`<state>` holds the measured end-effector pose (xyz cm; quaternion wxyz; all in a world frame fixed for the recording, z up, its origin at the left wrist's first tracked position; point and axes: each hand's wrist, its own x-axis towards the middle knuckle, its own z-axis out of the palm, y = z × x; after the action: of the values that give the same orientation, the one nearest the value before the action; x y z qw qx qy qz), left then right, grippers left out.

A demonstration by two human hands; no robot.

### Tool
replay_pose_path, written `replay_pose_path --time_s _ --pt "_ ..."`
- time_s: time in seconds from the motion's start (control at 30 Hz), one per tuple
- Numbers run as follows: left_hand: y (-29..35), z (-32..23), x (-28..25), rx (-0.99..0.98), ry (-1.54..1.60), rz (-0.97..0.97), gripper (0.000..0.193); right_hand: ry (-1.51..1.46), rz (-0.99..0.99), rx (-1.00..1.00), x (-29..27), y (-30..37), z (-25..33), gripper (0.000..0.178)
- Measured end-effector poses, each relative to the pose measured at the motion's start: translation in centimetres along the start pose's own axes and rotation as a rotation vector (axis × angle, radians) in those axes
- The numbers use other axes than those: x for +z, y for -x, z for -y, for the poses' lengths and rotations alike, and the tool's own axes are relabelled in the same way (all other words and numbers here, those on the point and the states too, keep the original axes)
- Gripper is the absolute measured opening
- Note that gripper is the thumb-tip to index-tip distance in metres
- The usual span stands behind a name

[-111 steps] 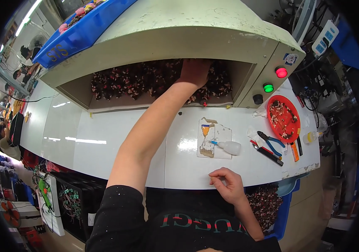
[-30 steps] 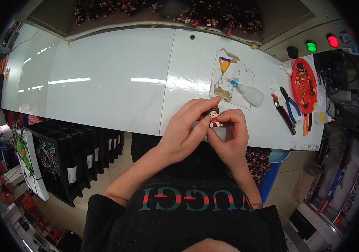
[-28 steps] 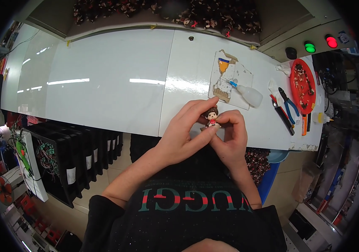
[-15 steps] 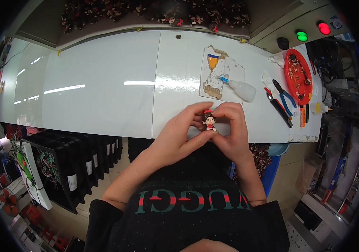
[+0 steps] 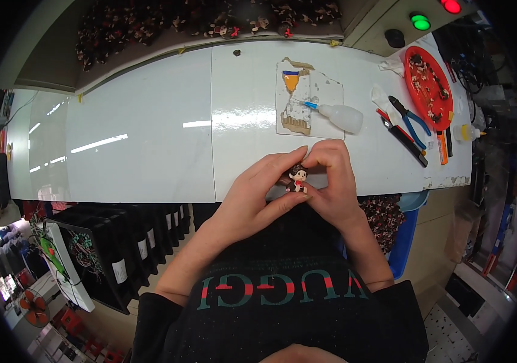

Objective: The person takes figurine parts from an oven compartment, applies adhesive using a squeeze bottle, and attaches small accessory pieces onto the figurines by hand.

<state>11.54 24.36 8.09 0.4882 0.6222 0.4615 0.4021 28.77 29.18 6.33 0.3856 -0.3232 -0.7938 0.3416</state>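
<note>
- The small figurine (image 5: pixel 298 181) sat between the person's two hands, above the near edge of the white surface (image 5: pixel 149 163), with the left hand (image 5: pixel 258 189) on one side and the right hand (image 5: pixel 336 181) on the other.
- Its long axis ran roughly away from the body: the brown-haired head pointed toward the far side, the feet toward the person's chest, the face looking up and a little to the right.
- Neither hand could be called nearer, since both were closed together around the figurine; the left thumb pressed in by its feet, while the right hand's curled fingers bordered the head. Exact contact behind it was hidden.
- Beyond the hands, the squeeze bottle (image 5: pixel 345 118) lay on the worn board (image 5: pixel 327 89), apart from both.
- Against half a second earlier, the figurine had turned slightly; the red piece then seen atop its head no longer showed.
- Against the oldest picture, the left hand had left the cabinet (image 5: pixel 364 27) and its figurine pile (image 5: pixel 143 33), joining the right, then well apart from it.
</note>
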Motion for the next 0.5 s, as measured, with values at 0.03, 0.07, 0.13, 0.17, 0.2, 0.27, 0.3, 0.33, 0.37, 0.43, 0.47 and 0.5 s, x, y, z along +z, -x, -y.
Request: replay_pose_path --time_s 0.03,0.07,0.13,0.17,0.2,0.27,0.3,0.33,0.37,0.43,0.47,0.5 --pt "-0.06 0.07 0.08 0.009 -0.021 -0.002 0.057 -0.011 0.01 0.005 -0.09 -0.01 -0.07 0.045" --pt "-0.12 0.11 0.14 0.018 -0.043 -0.005 0.057 -0.013 0.002 0.009 -0.16 -0.03 -0.15 0.045" --pt "-0.25 0.1 0.25 0.022 -0.06 0.012 0.057 -0.043 0.025 0.007 -0.34 -0.05 -0.29 0.044" --pt "-0.32 0.11 0.3 0.028 -0.075 0.022 0.057 -0.044 0.019 0.01 -0.45 -0.06 -0.31 0.044" --pt "-0.33 0.05 0.29 0.026 -0.078 0.027 0.057 -0.05 0.026 0.01 -0.53 -0.09 -0.25 0.044" --pt "-0.35 -0.06 0.25 -0.01 -0.079 0.046 0.056 -0.058 0.03 0.011 -0.64 -0.12 -0.21 0.043" --pt "-0.35 -0.09 0.26 -0.011 -0.083 0.048 0.056 -0.064 0.036 0.007 -0.68 -0.19 -0.22 0.043" --pt "-0.35 -0.13 0.29 -0.005 -0.096 0.042 0.056 -0.071 0.042 0.003 -0.7 -0.22 -0.22 0.043" --pt "-0.34 -0.17 0.31 0.002 -0.11 0.036 0.056 -0.073 0.04 0.002 -0.72 -0.21 -0.2 0.043" --pt "-0.33 -0.24 0.36 -0.01 -0.099 0.035 0.055 -0.057 0.04 -0.015 -0.72 -0.18 -0.22 0.044" --pt "-0.32 -0.26 0.36 -0.021 -0.085 0.034 0.054 -0.058 0.039 -0.017 -0.62 -0.16 -0.23 0.044" --pt "-0.35 -0.31 0.37 -0.02 -0.087 0.032 0.054 -0.042 0.026 -0.016 -0.54 -0.14 -0.22 0.044"
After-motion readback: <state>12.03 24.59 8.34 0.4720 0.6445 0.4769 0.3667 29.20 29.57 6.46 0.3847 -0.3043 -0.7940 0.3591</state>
